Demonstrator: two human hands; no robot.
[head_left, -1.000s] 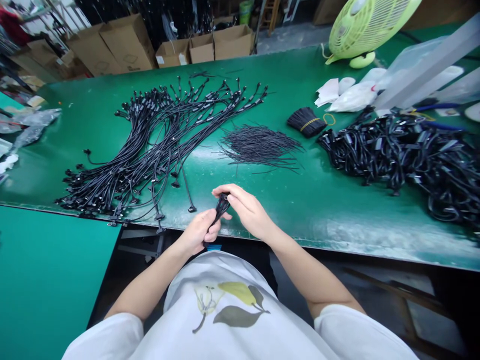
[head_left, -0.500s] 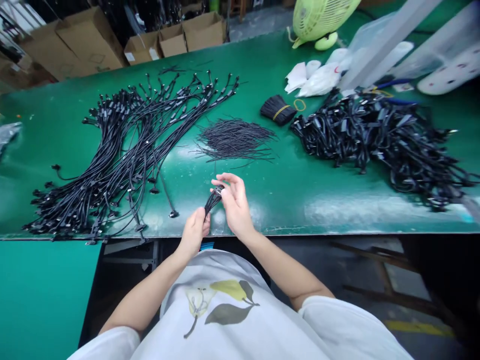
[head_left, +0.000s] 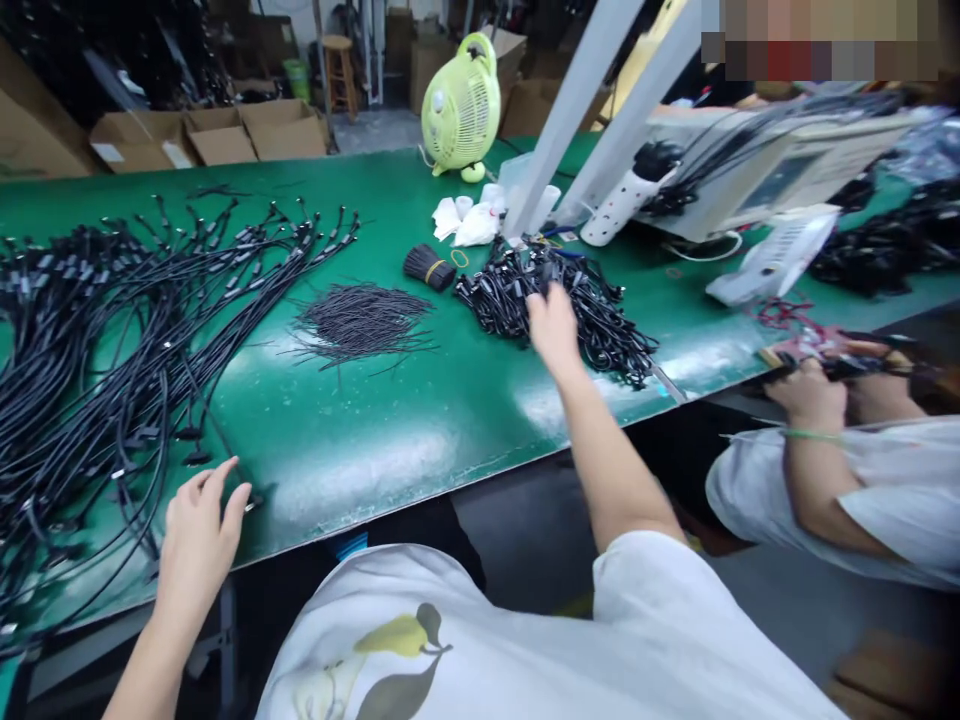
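Observation:
My left hand [head_left: 199, 535] is open, thumb and fingers apart, at the near edge of the table beside a cable end with a small connector [head_left: 253, 503]. To its left spread many long black cables [head_left: 142, 330] with plugs at both ends. My right hand [head_left: 553, 325] is stretched over the pile of tied black cable bundles [head_left: 600, 325], its fingers closed on a dark cable bundle [head_left: 552, 268] that blends into the pile. Between my hands lies a heap of short black ties [head_left: 364, 320]. Behind it rests a bunch of ties [head_left: 429, 267] held by a yellow band.
A green fan [head_left: 461, 105], white rolls and bags [head_left: 476, 222] and a grey post [head_left: 574, 110] stand behind the pile. Further right are a spotted white bottle [head_left: 619, 208] and a white machine [head_left: 780, 170]. Another person's hands [head_left: 814, 395] work at the right.
The view has swung right. My hands have parted: the right has carried the cable bundle over to the pile, while the left has let go and moved left towards the loose cables.

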